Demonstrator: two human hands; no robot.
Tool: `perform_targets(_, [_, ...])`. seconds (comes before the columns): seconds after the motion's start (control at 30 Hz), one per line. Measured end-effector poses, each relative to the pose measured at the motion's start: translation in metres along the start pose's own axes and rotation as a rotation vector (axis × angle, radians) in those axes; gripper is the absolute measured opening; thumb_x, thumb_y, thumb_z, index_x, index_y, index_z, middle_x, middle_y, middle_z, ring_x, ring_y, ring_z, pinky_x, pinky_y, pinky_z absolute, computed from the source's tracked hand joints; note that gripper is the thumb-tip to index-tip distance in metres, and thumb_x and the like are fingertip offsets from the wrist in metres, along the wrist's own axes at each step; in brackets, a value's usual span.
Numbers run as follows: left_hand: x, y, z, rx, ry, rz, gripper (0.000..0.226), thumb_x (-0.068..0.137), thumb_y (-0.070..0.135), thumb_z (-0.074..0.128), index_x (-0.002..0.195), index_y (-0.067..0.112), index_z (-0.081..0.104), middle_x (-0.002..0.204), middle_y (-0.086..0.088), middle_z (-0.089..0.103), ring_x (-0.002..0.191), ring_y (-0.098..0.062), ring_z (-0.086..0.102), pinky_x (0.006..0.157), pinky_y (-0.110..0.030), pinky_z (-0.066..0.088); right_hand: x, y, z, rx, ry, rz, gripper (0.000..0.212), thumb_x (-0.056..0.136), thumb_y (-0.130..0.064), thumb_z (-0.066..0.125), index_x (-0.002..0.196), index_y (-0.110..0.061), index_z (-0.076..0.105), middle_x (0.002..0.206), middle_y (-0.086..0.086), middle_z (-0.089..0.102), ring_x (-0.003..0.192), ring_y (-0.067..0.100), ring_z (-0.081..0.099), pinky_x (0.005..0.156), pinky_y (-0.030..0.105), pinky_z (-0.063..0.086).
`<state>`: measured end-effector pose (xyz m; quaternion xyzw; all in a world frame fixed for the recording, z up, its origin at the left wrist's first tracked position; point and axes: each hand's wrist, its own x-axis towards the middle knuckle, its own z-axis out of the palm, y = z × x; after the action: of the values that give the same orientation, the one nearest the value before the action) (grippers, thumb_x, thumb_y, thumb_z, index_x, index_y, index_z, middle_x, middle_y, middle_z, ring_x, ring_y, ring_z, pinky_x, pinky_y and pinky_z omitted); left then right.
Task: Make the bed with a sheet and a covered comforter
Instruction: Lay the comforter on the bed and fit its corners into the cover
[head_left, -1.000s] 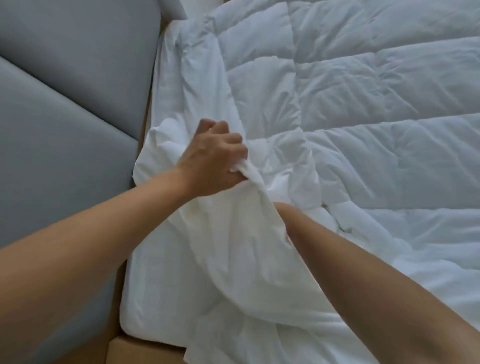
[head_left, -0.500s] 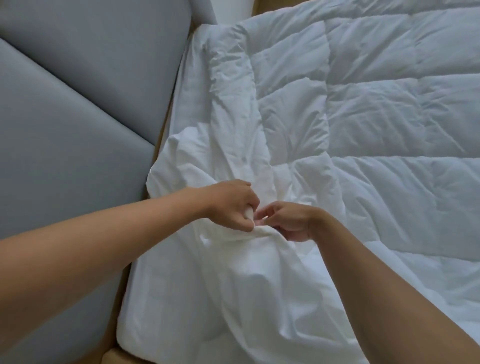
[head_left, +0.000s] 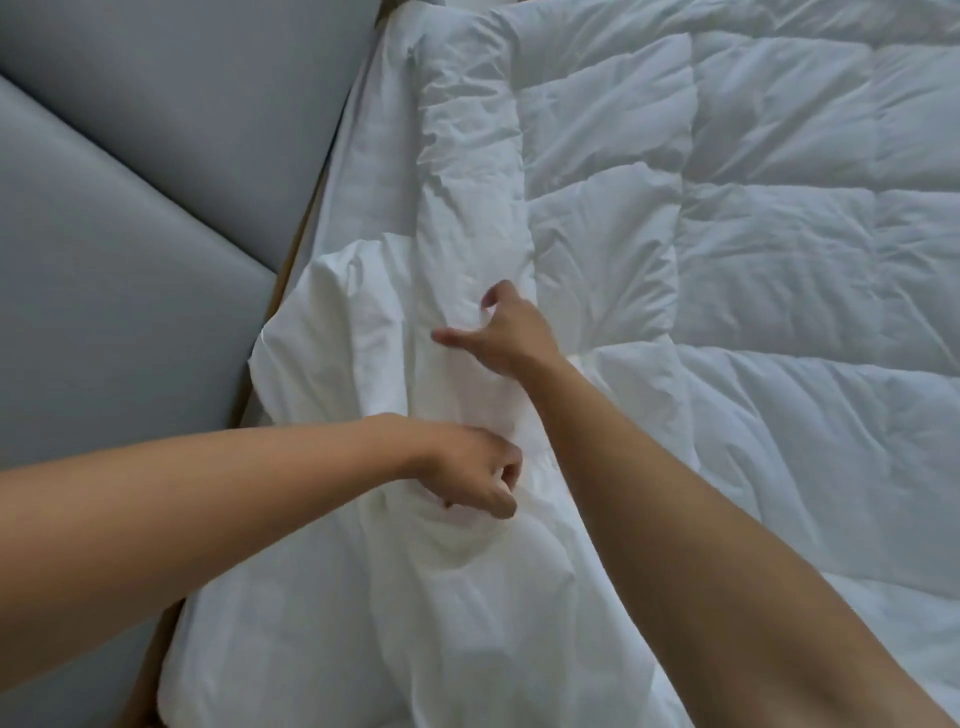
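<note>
Two grips on the white cover (head_left: 441, 597) along the bed's left edge, left grip (head_left: 467, 478) clenched on a bunched fold of it, right grip (head_left: 506, 332) released, fingers spread on the cover beyond, quilted comforter (head_left: 779, 260) spread just beside, grey padded headboard (head_left: 130, 208) at left.

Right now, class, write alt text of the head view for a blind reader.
A person's left hand pinches a bunched white cover while the right hand, fingers spread, touches it further up. Quilted comforter to the right, grey padded panel left.
</note>
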<state>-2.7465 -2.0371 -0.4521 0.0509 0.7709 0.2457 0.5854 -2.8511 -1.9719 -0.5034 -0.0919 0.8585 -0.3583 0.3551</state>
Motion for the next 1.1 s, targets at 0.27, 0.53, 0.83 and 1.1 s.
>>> perform_targets(0.27, [0.028, -0.071, -0.074, 0.772, 0.192, -0.196, 0.032, 0.092, 0.043, 0.047, 0.114, 0.029, 0.066, 0.129, 0.002, 0.057, 0.123, -0.027, 0.050, 0.109, -0.050, 0.038, 0.026, 0.117, 0.081, -0.350, -0.203, 0.257, 0.107, 0.073, -0.071, 0.070, 0.148, -0.010, 0.026, 0.150, 0.015, 0.035, 0.143, 0.031, 0.032, 0.116, 0.039, 0.022])
perform_targets(0.53, [0.077, -0.125, -0.099, 1.086, 0.273, -0.152, 0.075, 0.065, 0.059, 0.080, 0.133, 0.037, 0.056, 0.146, 0.000, 0.044, 0.144, -0.027, 0.028, 0.119, -0.064, 0.006, 0.045, 0.132, 0.095, -0.344, -0.166, 0.252, 0.115, 0.065, -0.078, 0.072, 0.148, -0.012, 0.027, 0.150, 0.012, 0.036, 0.142, 0.031, 0.034, 0.115, 0.037, 0.026])
perform_targets(0.83, [0.051, -0.175, -0.135, 1.255, 0.584, 0.214, 0.014, 0.095, 0.031, 0.059, 0.100, 0.019, 0.065, 0.121, -0.001, 0.060, 0.131, -0.027, 0.050, 0.123, -0.057, 0.002, 0.051, 0.134, 0.099, -0.352, -0.151, 0.256, 0.113, 0.063, -0.077, 0.074, 0.147, -0.014, 0.030, 0.150, 0.010, 0.037, 0.142, 0.030, 0.034, 0.116, 0.038, 0.027])
perform_targets(1.1, [-0.055, -0.164, -0.115, 0.931, 0.460, 0.156, 0.019, 0.101, 0.042, 0.031, 0.087, 0.029, 0.030, 0.061, 0.008, 0.046, 0.053, -0.016, 0.046, 0.070, -0.040, 0.050, 0.052, 0.131, 0.100, -0.373, -0.165, 0.279, 0.119, 0.059, -0.083, 0.069, 0.147, -0.016, 0.028, 0.148, 0.009, 0.038, 0.139, 0.032, 0.037, 0.112, 0.039, 0.032])
